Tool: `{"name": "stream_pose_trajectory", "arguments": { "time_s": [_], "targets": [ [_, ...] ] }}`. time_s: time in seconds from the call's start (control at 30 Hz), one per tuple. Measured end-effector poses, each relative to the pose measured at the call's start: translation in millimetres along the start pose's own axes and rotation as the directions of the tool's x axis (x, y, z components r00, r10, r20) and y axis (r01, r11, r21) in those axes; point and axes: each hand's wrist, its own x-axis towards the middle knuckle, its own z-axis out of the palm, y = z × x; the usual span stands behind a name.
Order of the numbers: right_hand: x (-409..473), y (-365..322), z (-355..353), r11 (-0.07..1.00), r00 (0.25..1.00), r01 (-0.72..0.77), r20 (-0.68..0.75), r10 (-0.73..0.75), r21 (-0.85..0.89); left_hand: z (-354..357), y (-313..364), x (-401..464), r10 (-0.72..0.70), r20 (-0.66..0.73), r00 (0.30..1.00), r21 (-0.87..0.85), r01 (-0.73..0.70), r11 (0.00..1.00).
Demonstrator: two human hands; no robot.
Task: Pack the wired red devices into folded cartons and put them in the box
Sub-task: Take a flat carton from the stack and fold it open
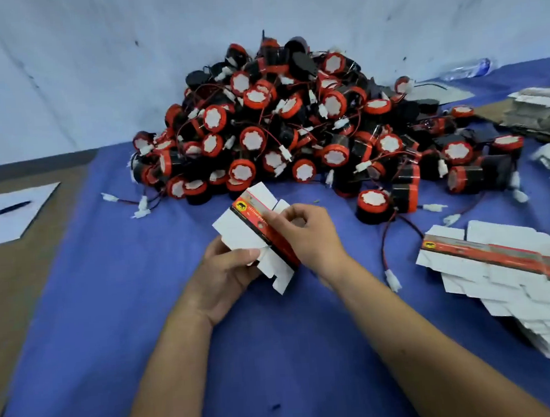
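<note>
You face a pale blue-white wall marked with dark scuffs. A blue cloth covers the desk; bare brown desk shows at its left edge, under a white sheet.

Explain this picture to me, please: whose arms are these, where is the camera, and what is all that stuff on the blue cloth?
There is no machine here. A person wears a camera on the head, so this single picture looks forward and down at that person's own two bare arms. The left hand and the right hand both hold one flat carton, white with a red and black printed strip, not yet folded into shape. Behind it, on the blue cloth, lies a big pile of devices: round red and black parts with thin wires and white plugs. To the right is a stack of cartons, still flat. At the far left lies a white sheet with a pen on it. No packing box can be seen for certain.
</note>
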Motion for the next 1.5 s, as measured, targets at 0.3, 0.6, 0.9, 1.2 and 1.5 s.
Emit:
{"name": "stream_pose_trajectory", "arguments": {
  "time_s": [0.3, 0.6, 0.9, 1.2, 1.5],
  "targets": [
    [6, 15, 3, 0.987, 0.982, 0.058, -0.17, -0.084, -0.151, -6, -7, 10, 0.065, 0.246, 0.967, -0.028, -0.06, 0.998],
    [3, 14, 4, 0.986, 0.985, 0.159, 0.062, -0.162, 0.047, 14, -21, 15, 0.369, -0.111, 0.923, 0.486, -0.274, 0.83],
    [-6, 6, -1, 0.817, 0.962, -0.017, 0.233, -0.144, 0.576, -12, 1, 15, 0.056, -0.193, 0.98, -0.032, -0.063, 0.998],
    [-3, 12, -10, 0.584, 0.904, -0.236, 0.396, -0.161, 0.777, 15, -10, 11, 0.066, 0.23, 0.971, -0.108, -0.042, 0.993],
    [-12, 8, 6, 0.831, 0.905, -0.018, 0.361, -0.223, 0.556, 15, -7, 15, 0.17, -0.144, 0.975, -0.17, -0.193, 0.966]
  ]
}}
